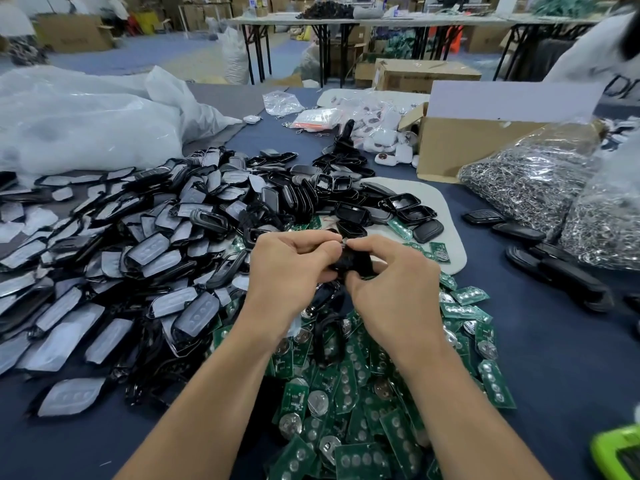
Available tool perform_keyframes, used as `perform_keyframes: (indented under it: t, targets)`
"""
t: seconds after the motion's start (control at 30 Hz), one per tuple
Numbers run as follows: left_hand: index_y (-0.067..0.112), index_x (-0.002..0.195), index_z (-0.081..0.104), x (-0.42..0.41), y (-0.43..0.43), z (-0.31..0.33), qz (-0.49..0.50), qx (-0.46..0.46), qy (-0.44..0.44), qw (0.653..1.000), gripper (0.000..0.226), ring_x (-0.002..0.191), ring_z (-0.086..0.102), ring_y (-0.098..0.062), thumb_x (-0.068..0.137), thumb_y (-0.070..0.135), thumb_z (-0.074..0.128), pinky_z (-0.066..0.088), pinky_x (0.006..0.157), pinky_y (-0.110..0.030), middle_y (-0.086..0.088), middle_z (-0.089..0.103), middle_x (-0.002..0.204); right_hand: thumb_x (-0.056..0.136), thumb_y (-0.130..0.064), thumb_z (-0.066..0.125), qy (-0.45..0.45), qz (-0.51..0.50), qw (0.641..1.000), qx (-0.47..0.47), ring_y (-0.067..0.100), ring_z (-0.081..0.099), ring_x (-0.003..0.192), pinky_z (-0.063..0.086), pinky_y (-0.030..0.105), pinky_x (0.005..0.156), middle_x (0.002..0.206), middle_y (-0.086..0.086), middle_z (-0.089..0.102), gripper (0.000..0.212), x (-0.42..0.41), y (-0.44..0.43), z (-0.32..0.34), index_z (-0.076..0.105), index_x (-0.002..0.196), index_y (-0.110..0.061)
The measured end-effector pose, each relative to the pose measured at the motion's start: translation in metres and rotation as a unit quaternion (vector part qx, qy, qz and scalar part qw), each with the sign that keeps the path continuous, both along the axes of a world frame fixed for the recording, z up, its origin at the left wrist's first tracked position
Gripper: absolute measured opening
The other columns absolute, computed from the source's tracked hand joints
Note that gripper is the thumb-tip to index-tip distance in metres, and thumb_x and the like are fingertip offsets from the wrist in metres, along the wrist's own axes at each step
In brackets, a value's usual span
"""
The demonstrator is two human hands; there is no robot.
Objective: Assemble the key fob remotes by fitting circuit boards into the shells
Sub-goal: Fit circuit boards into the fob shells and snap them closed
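Shell point(353, 262), black: held above the far end of the board pile point(346, 393).
Left hand point(291, 261): fingers curled round the shell.
Right hand point(391, 275): fingers curled round the shell, fingertips pinching its top.
Shell heap point(156, 237): left of the board pile.
Carton point(460, 147): beyond the board pile, to the right.

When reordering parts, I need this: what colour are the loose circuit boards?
Green circuit boards, clearest in the head view.
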State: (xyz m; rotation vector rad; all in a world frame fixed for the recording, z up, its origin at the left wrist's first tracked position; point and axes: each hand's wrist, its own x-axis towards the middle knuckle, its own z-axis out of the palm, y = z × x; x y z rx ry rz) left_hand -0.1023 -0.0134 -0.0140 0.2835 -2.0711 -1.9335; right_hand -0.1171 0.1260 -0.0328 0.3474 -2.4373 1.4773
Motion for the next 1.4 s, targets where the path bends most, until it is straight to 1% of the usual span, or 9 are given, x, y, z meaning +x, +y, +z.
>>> perform_keyframes:
  t: [0.13,0.23,0.33,0.47,0.73,0.87,1.03,1.23,1.4]
  targets:
    - [0.027,0.074,0.085,-0.001,0.002,0.001,0.006,0.041,-0.001,0.999,0.034,0.078,0.08,-0.018,0.086,-0.004,0.079,0.063,0.068,-0.025,-0.005,0.081,0.079,0.074,-0.008,0.074,0.018,-0.004,1.0,0.001,0.014,0.074,0.083,0.062,0.038,0.07,0.091,-0.012,0.075,0.049,0.0,-0.001,-0.001,0.064,0.108,-0.042]
    - [0.025,0.076,0.085,-0.001,0.0,0.001,0.014,0.023,0.017,0.999,0.032,0.077,0.079,-0.018,0.086,-0.004,0.079,0.064,0.069,-0.026,-0.004,0.08,0.077,0.074,-0.015,0.073,-0.005,0.013,0.999,-0.038,0.003,0.073,0.083,0.062,0.029,0.074,0.086,-0.018,0.075,0.035,-0.002,0.001,0.003,0.071,0.099,-0.039]
    - [0.022,0.081,0.084,0.0,-0.007,0.004,-0.011,0.007,0.043,0.999,0.03,0.08,0.08,-0.021,0.086,-0.006,0.078,0.064,0.07,-0.026,-0.005,0.081,0.081,0.082,-0.013,0.074,-0.112,0.055,0.976,-0.176,0.012,0.077,0.087,0.065,0.04,0.082,0.089,-0.01,0.08,0.024,-0.012,0.007,0.006,0.081,0.093,-0.033]
    - [0.015,0.091,0.085,0.001,-0.016,0.006,-0.055,-0.009,0.045,0.997,0.027,0.089,0.079,-0.028,0.086,-0.01,0.076,0.065,0.081,-0.034,-0.009,0.082,0.089,0.087,-0.001,0.074,-0.136,0.093,0.964,-0.207,0.02,0.079,0.081,0.066,0.045,0.08,0.086,-0.002,0.081,0.035,-0.012,0.01,0.007,0.083,0.089,-0.034]
    - [0.025,0.097,0.084,0.003,-0.011,0.008,-0.055,0.002,0.042,0.998,0.024,0.082,0.079,-0.015,0.088,0.003,0.08,0.063,0.072,-0.024,0.002,0.081,0.081,0.082,-0.014,0.075,-0.114,0.095,0.959,-0.242,0.02,0.079,0.086,0.065,0.043,0.083,0.09,-0.001,0.082,0.021,-0.011,0.007,0.005,0.083,0.097,-0.025]
    - [0.028,0.112,0.081,0.005,-0.019,0.01,-0.099,-0.03,0.049,0.993,0.04,0.076,0.073,-0.006,0.087,-0.003,0.079,0.062,0.077,-0.023,0.013,0.076,0.075,0.092,-0.005,0.073,-0.121,0.104,0.953,-0.257,0.021,0.079,0.087,0.065,0.039,0.08,0.092,0.001,0.081,0.024,-0.012,0.006,0.004,0.082,0.099,-0.026]
    - [0.03,0.1,0.084,0.004,-0.024,0.012,-0.109,-0.005,0.035,0.993,0.032,0.092,0.078,-0.02,0.091,0.0,0.075,0.063,0.075,-0.027,-0.003,0.082,0.094,0.097,0.002,0.067,-0.156,0.12,0.936,-0.291,0.021,0.078,0.081,0.064,0.031,0.071,0.087,0.006,0.08,0.026,-0.011,0.005,0.009,0.084,0.095,-0.018]
    - [0.019,0.096,0.086,0.004,-0.02,0.012,-0.111,0.061,0.014,0.992,0.02,0.093,0.079,-0.027,0.088,0.004,0.076,0.063,0.074,-0.026,-0.016,0.08,0.097,0.092,0.004,0.072,-0.174,0.1,0.923,-0.328,0.025,0.078,0.083,0.063,0.029,0.073,0.09,0.013,0.08,0.019,-0.011,0.01,0.011,0.083,0.095,-0.011]
    - [0.02,0.087,0.085,0.005,-0.005,0.01,-0.063,0.07,0.058,0.994,0.026,0.086,0.08,-0.024,0.089,-0.003,0.076,0.063,0.071,-0.026,-0.01,0.081,0.088,0.091,0.008,0.07,-0.183,0.105,0.903,-0.373,0.024,0.078,0.089,0.063,0.028,0.076,0.093,0.012,0.08,0.023,-0.01,0.01,0.013,0.082,0.094,-0.012]
